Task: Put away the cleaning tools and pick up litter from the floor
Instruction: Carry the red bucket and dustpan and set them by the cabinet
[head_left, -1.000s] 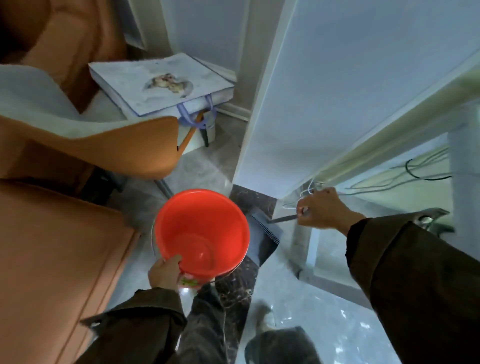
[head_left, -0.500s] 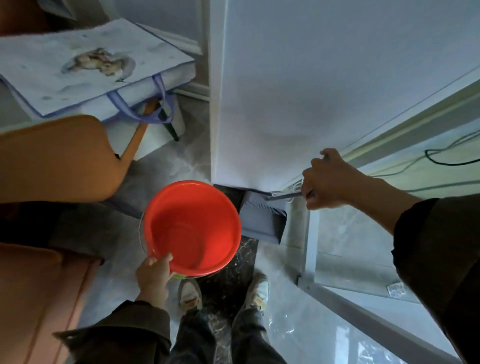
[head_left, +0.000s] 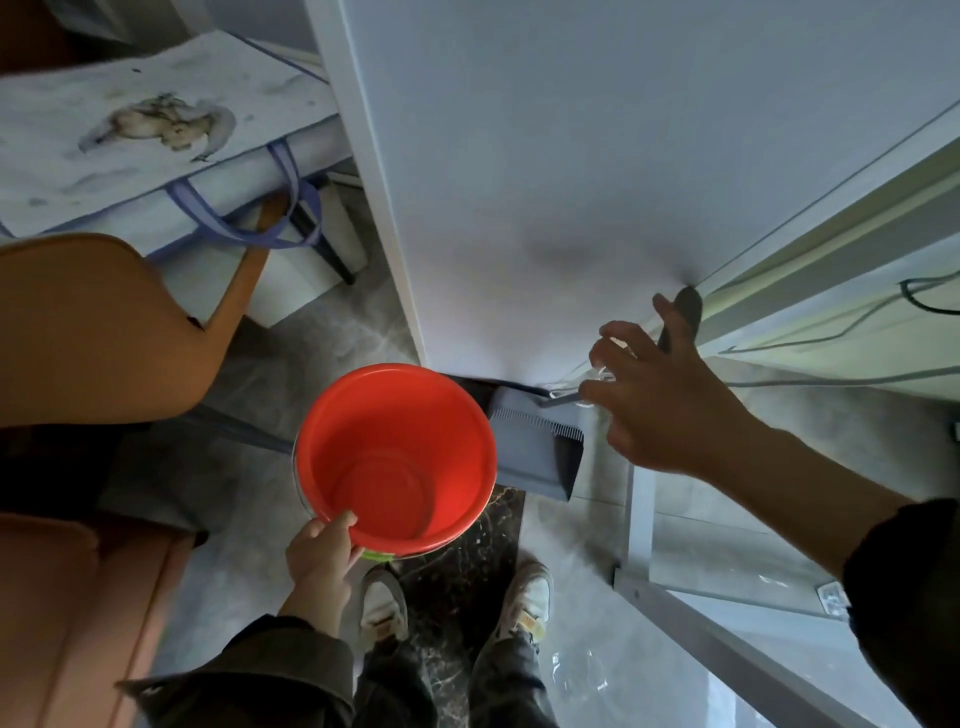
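Head view, looking down past both sleeves: left hand (head_left: 318, 558) pinching the near rim of a red plastic bucket (head_left: 396, 453), thumb hooked inside, holding it above the grey tiled floor (head_left: 306, 343) and a dark marble strip (head_left: 457, 566). Right hand (head_left: 655, 406) hanging with fingers spread wide, gripping nothing, just in front of the dark handle (head_left: 680, 317) leaning against the white wall panel (head_left: 571, 171). Grey dustpan (head_left: 535, 447) standing on the floor at the foot of that panel, just beside the bucket, comb teeth facing up. Orange chair (head_left: 104, 332) and a white tote bag (head_left: 156, 145) crowding the left; two pale sneakers (head_left: 382, 605) planted below.
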